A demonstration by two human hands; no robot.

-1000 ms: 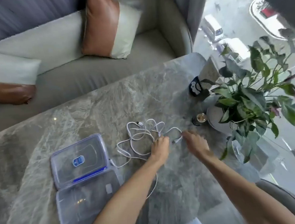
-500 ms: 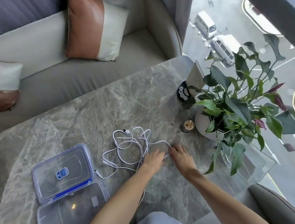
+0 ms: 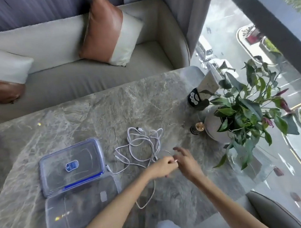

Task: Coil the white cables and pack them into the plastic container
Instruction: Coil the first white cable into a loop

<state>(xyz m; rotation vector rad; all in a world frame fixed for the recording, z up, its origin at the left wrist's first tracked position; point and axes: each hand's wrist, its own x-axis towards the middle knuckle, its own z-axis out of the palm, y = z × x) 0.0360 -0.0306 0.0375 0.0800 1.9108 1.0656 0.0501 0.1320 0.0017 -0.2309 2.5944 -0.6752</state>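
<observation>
My left hand (image 3: 162, 167) pinches one end of the white cables (image 3: 141, 147), still tangled loose on the table (image 3: 92, 119), my right hand (image 3: 186, 160) spread beside it; nothing is coiled, and the plastic container (image 3: 77, 207) lies open, unpacked.

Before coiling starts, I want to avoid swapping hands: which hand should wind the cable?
Probably the right hand: it's open and free, while the left hand already pinches a white cable end.
</observation>
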